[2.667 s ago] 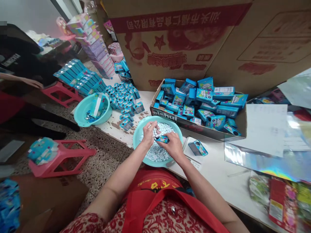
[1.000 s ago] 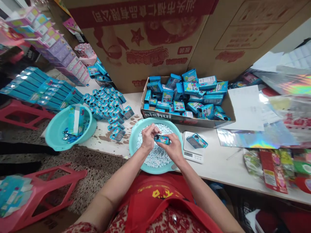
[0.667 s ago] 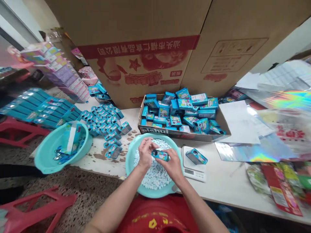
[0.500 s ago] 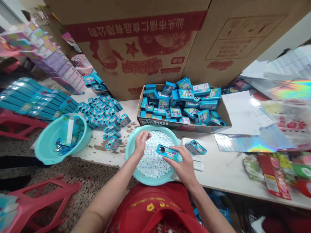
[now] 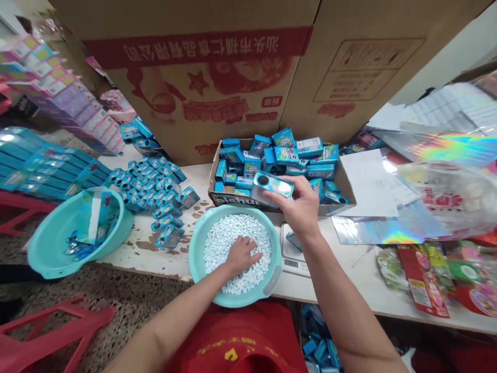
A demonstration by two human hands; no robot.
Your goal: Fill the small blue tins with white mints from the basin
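Observation:
My left hand (image 5: 241,255) lies on the small white candies (image 5: 248,230) in the round turquoise basin (image 5: 197,254), its fingers spread. Above the basin's far right rim, my right hand (image 5: 301,202) grips a small blue box (image 5: 272,185) that has a dark round opening at its left end. Behind that box stands an open cardboard tray (image 5: 345,207) full of similar blue boxes. A white scale (image 5: 293,261) sits right of the basin, with another blue box (image 5: 294,241) on it, partly hidden by my right wrist.
Several blue boxes (image 5: 149,181) stand on the table (image 5: 143,254) left of the basin. Another turquoise basin (image 5: 39,248) is at the far left. A large carton (image 5: 233,62) rises behind the tray. Papers (image 5: 368,181) and colourful packets (image 5: 423,280) lie right.
My left hand has come down onto the candies, with its fingers spreading. My right hand has lifted the blue box up and away toward the tray. The view has shifted slightly.

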